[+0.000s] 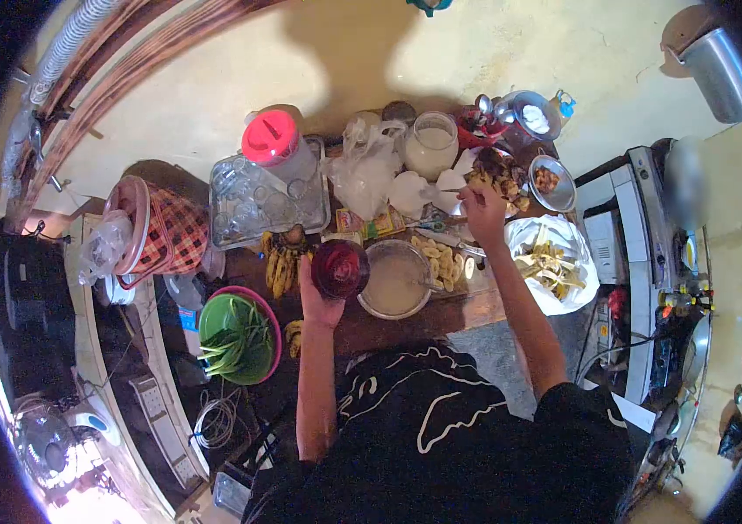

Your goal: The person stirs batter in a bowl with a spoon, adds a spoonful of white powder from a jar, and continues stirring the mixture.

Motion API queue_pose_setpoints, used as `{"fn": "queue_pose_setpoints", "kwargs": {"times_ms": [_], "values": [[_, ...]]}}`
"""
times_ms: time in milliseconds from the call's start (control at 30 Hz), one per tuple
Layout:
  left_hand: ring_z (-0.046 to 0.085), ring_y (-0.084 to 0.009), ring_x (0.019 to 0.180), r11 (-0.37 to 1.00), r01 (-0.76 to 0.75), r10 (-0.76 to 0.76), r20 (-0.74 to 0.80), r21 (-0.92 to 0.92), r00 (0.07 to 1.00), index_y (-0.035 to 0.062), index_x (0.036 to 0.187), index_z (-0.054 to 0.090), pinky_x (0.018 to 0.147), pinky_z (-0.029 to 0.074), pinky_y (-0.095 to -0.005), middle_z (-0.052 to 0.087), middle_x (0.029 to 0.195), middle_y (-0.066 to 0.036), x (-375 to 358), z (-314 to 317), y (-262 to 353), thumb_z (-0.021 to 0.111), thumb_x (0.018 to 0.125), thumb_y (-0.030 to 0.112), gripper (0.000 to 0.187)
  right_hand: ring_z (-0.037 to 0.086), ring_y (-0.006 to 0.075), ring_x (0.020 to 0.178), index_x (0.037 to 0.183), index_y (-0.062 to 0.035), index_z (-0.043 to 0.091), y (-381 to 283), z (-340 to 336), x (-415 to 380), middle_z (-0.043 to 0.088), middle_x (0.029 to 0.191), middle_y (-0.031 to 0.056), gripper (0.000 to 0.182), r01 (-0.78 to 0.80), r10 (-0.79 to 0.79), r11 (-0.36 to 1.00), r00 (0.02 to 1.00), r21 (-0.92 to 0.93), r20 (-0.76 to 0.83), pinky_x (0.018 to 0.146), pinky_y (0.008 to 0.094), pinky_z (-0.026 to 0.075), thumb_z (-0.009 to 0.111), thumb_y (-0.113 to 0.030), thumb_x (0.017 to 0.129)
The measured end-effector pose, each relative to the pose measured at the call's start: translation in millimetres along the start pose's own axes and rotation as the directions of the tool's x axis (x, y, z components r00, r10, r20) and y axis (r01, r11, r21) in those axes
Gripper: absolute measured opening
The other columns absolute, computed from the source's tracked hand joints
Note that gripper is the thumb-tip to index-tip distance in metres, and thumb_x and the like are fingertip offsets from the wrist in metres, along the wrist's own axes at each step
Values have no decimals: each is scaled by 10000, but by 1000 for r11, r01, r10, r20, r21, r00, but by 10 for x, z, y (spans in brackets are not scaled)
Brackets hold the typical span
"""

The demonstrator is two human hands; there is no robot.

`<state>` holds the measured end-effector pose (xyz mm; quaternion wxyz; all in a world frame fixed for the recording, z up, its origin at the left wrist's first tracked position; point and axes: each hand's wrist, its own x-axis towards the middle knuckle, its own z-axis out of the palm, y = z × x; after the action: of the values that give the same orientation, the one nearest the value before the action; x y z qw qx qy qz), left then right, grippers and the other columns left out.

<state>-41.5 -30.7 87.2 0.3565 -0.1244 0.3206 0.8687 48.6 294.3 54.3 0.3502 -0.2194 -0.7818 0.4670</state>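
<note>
Table (pixel 467 310) mid-frame. Bowl (pixel 395 279) at centre; round jar (pixel 340 269) just left of it, in left hand (pixel 318 297). Bananas (pixel 282 266) left of jar, basin (pixel 240 338) lower left. Glass tray (pixel 268 199) behind bananas, pitcher (pixel 276 140) on it. Right hand (pixel 483 208) upper right of bowl; bag (pixel 554 262) at right.
</note>
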Motion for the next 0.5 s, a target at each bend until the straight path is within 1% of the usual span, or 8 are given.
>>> {"fn": "queue_pose_setpoints", "kwargs": {"times_ms": [100,200,300,333,367,400,467,500], "values": [[594,-276,1033,998,22,-25,-63,-54,998,93,1173,570,912,475,-444,623,1132,-89,-39,15,-9,433,934,463,462,602,108,667,837,4,600,-229,-115,27,657,750,81,109,-152,158,984,985,95,-65,619,248,471,587,-91,889],[606,-268,1008,999,-34,32,-80,-30,996,97,1163,577,876,500,-425,631,1109,-94,-100,52,-32,437,933,458,451,600,100,655,811,2,587,-139,-195,124,651,747,73,131,-192,197,980,953,44,-230,608,235,467,593,-103,890],[615,-262,985,997,-66,61,-94,-43,994,105,1156,581,847,515,-412,638,1095,-87,-121,-23,-29,439,932,452,437,586,101,613,773,-13,590,244,-282,405,637,706,50,155,-117,134,991,925,70,-357,588,258,462,608,-127,877],[594,-263,1030,997,-65,63,-70,-34,996,104,1182,564,888,489,-424,619,1133,-89,-121,-76,-28,427,936,463,456,582,102,599,760,-19,591,8,-261,487,632,692,42,163,-90,113,993,911,77,-396,581,266,461,614,-134,872],[573,-264,1074,998,-65,64,-50,-23,997,104,1209,547,929,463,-436,600,1171,-91,-132,-145,-27,414,941,475,477,587,124,574,723,-17,586,-243,-289,550,652,680,52,173,-73,34,994,905,-76,-425,583,290,468,621,-126,852],[552,-264,1119,998,-64,64,-30,-13,998,103,1235,530,970,437,-447,581,1209,-94,-149,-185,-29,402,945,486,497,588,131,571,716,-16,583,-316,-271,646,646,667,57,179,-21,-20,995,911,-95,-412,581,295,467,620,-130,848],[547,-264,1124,997,-72,72,-87,1,994,102,1235,530,972,433,-447,578,1212,-91,-244,-125,-2,402,945,487,499,589,145,567,701,-15,576,-297,-180,958,636,642,66,189,78,-123,988,915,-130,-384,575,306,464,619,-136,841],[544,-264,1127,997,-76,77,-113,8,991,102,1235,530,973,431,-447,576,1213,-89,-273,-103,10,402,945,488,499,592,172,563,711,-21,580,-243,-116,1090,632,641,79,183,108,-162,978,931,-177,-327,577,321,465,623,-147,837]]}}
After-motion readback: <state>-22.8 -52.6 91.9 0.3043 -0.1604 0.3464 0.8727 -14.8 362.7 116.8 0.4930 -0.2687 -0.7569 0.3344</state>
